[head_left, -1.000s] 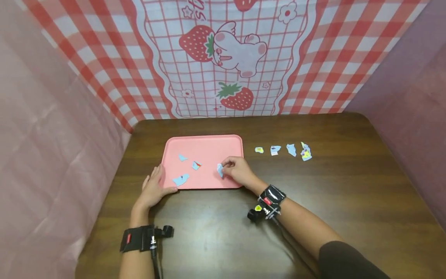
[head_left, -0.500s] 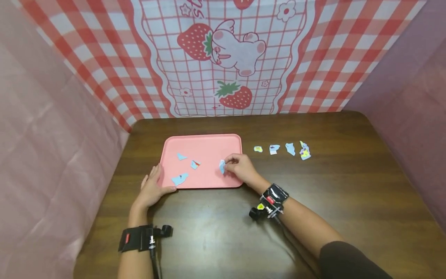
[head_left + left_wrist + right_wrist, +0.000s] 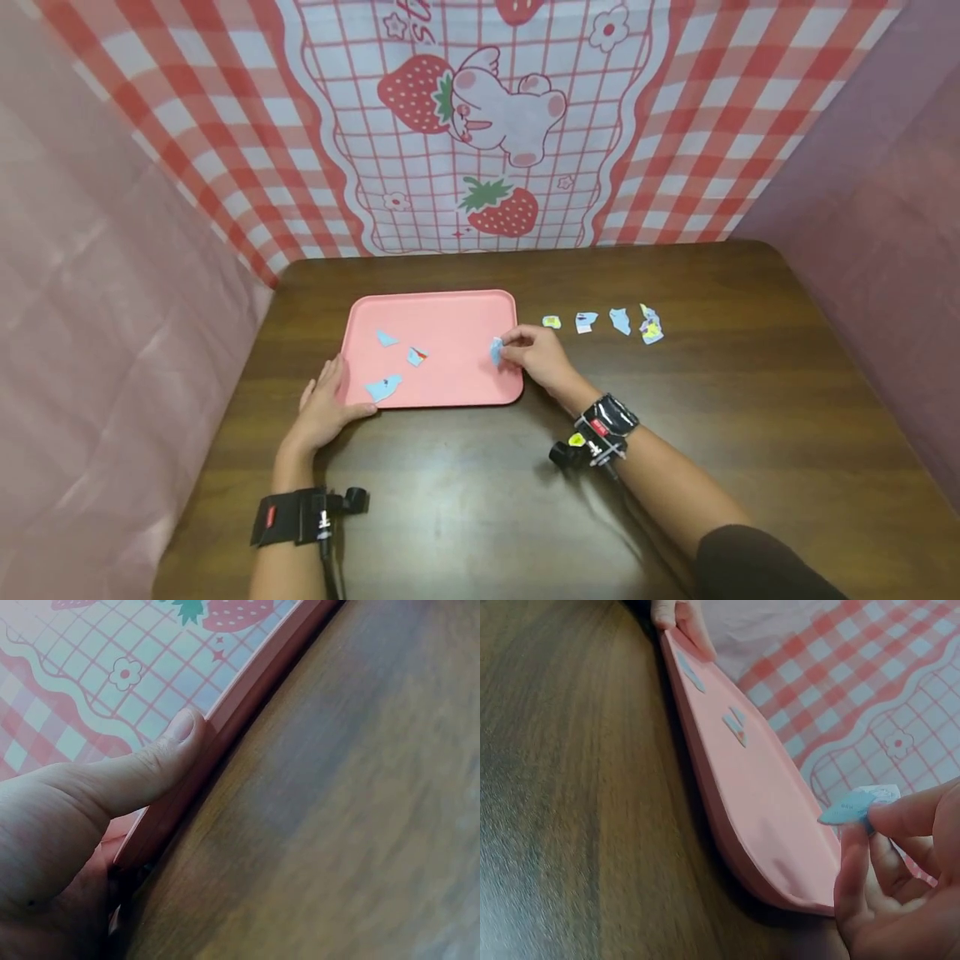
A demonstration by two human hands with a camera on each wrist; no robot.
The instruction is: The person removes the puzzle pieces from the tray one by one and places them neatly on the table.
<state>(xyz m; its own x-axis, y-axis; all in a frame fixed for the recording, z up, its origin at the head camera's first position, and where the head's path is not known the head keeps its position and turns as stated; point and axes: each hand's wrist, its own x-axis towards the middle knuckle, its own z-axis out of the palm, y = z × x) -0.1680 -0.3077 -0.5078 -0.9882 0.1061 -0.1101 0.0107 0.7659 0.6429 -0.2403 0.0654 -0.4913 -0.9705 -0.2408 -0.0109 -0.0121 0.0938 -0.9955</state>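
Note:
My right hand (image 3: 546, 358) pinches a small light blue paper scrap (image 3: 855, 806) between thumb and fingertips, above the right part of the pink tray (image 3: 450, 308). In the right wrist view the scrap has a jagged edge and a whitish printed corner. My left hand (image 3: 318, 417) rests at the tray's front left corner, with its thumb (image 3: 169, 754) lying along the front rim. Three irregular scraps lie in the tray: a blue sliver (image 3: 386, 338), a blue piece with a red streak (image 3: 416, 357) and a larger blue piece (image 3: 384, 387) near the left thumb.
Right of the tray, several scraps stand in a row on the brown table (image 3: 465, 492), among them a small yellow one (image 3: 551, 322) and a larger blue-and-yellow one (image 3: 651, 325). A strawberry-print cloth (image 3: 480, 167) hangs behind. Each wrist wears a strapped camera with a cable.
My right hand has moved right across the tray with the pinched scrap, toward the right rim. The left hand stays at the tray's corner.

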